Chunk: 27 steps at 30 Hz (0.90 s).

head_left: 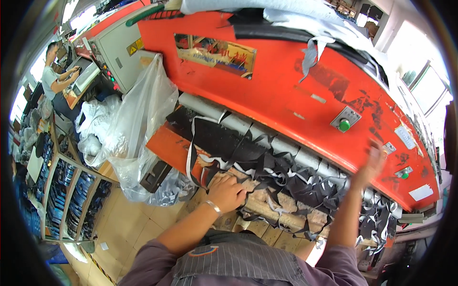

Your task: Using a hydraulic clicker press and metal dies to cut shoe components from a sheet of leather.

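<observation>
Below the face of the red machine (281, 81), black strips (305, 188) lay tangled, many ends hidden by overlap. Blur smeared the right hand (371, 164), raised before that face with fingers upward; its grip could not be told. The left hand (226, 193) bent knuckles-up over the strips' left end, fingertips obscured, its hold equally unclear.

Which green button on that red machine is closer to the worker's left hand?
The green button left of the blurred right hand; the other sits to its right.
</observation>
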Each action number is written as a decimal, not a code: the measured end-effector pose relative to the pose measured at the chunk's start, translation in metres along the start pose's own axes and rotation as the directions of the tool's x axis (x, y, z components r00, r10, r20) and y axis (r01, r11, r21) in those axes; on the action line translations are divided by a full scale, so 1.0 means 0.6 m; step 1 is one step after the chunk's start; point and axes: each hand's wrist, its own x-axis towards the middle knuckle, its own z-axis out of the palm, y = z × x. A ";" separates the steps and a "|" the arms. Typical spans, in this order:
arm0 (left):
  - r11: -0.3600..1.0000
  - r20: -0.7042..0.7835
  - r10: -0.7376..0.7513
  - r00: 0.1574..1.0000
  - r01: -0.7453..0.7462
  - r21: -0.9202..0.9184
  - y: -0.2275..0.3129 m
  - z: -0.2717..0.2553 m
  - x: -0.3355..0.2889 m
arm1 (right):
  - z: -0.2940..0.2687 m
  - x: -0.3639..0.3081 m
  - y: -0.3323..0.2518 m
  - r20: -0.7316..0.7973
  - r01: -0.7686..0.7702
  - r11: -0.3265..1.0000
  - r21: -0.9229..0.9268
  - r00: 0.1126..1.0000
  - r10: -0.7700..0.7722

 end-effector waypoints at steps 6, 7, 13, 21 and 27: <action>0.995 -0.026 -0.096 0.995 0.097 0.029 -0.003 -0.007 0.025 | 0.260 -0.140 -0.143 0.720 -0.145 0.964 0.223 0.691 -0.063; 0.995 -0.026 -0.101 0.995 0.102 0.023 0.001 -0.020 0.043 | 0.273 -0.125 -0.129 0.771 -0.080 0.974 0.212 0.625 -0.117; 0.939 0.635 -0.185 0.750 0.325 -0.111 -0.079 -0.069 0.095 | 0.379 -0.151 -0.011 0.905 0.022 1.000 0.008 0.425 -0.017; 0.968 0.003 -0.159 0.987 0.155 0.196 -0.271 0.000 0.297 | 0.594 -0.114 0.022 0.947 0.338 0.894 -0.293 0.229 0.224; 0.972 0.086 -0.213 0.973 0.203 0.117 -0.285 -0.009 0.310 | 0.564 -0.126 0.016 0.936 -0.064 0.981 -0.185 0.291 0.196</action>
